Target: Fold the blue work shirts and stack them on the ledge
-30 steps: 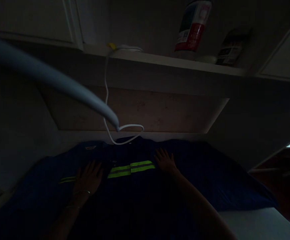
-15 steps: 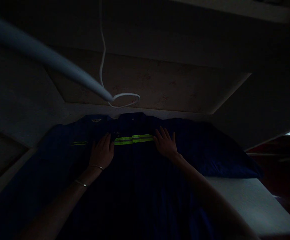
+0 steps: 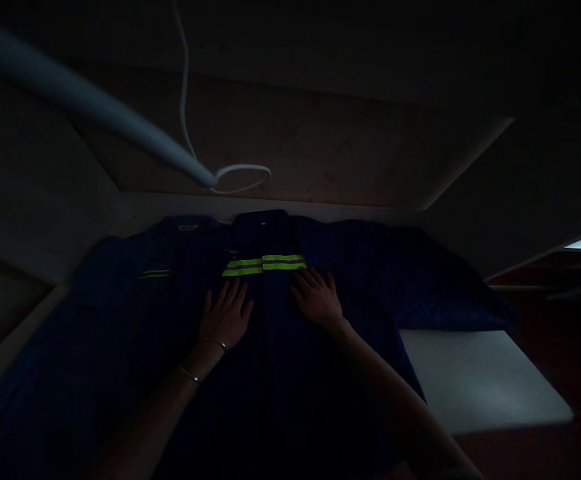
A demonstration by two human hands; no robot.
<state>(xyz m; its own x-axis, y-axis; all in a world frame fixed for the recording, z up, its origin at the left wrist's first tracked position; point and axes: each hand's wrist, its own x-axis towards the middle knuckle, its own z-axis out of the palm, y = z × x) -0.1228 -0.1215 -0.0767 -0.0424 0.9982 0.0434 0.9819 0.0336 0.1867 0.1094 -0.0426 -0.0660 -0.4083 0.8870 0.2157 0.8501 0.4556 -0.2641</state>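
A very dim view looks down from head height onto a dark blue work shirt (image 3: 120, 333) spread front-up across a pale table (image 3: 475, 373). The shirt fills the lower left and centre of the frame, with its collar toward the far edge at upper centre. A bright yellow-green reflective stripe (image 3: 263, 264) crosses the chest just above centre frame, and a shorter stripe (image 3: 155, 273) shows to its left.

The person's left hand (image 3: 226, 315) lies palm-down on the shirt just left of centre. Its fingers are straight, slightly fanned, and grip nothing. Two thin bracelets (image 3: 216, 343) circle that wrist and forearm. The right hand (image 3: 317, 299) lies palm-down just right of centre, with fingers likewise extended and loosely spread, their tips near the lower edge of the bright stripe. The hands sit apart, one on each side of the shirt's front closure.

In the upper left, a pale tube (image 3: 85, 100) slants down toward centre and ends at a looped white cord (image 3: 243, 177) above the collar. A bare strip of table shows at the right.

The pose suggests the cloth is being pressed flat and smoothed at the chest. Any further stroke would call for flat palms and even pressure on both sides, so the front closure lies straight and no crease is pushed in.
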